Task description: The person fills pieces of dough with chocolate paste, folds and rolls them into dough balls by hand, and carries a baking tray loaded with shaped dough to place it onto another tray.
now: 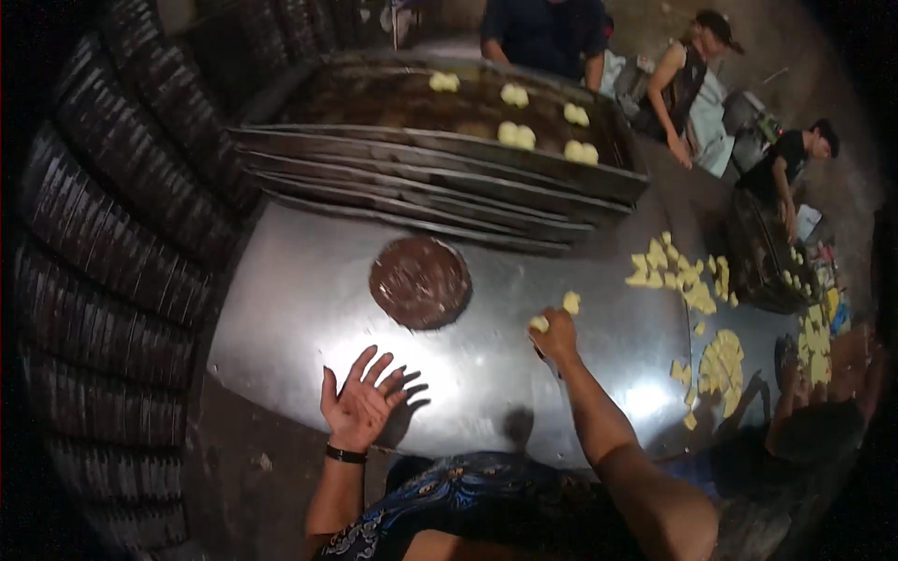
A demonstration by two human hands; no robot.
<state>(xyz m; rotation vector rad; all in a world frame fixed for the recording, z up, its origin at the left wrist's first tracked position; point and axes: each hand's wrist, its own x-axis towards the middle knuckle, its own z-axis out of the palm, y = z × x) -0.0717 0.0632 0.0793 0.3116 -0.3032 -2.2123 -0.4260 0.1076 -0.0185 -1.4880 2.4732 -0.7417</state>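
Note:
My left hand (363,404) hovers over the near left of the metal table (299,290), palm up, fingers spread, holding nothing. My right hand (557,338) is closed on a piece of yellow dough (540,323) that shows beside its thumb. Just beyond its knuckles is another piece of yellow dough (571,301); whether the hand touches it I cannot tell. A round mass of glossy dark brown paste (421,282) lies on the table, beyond my left hand and left of my right.
Stacked dark baking trays (440,178) stand at the far side, the top one carrying several dough pieces (516,136). Cut dough (687,280) and a dough mound (720,372) lie to the right. Racked dark trays (103,234) line the left. Co-workers (687,84) stand beyond.

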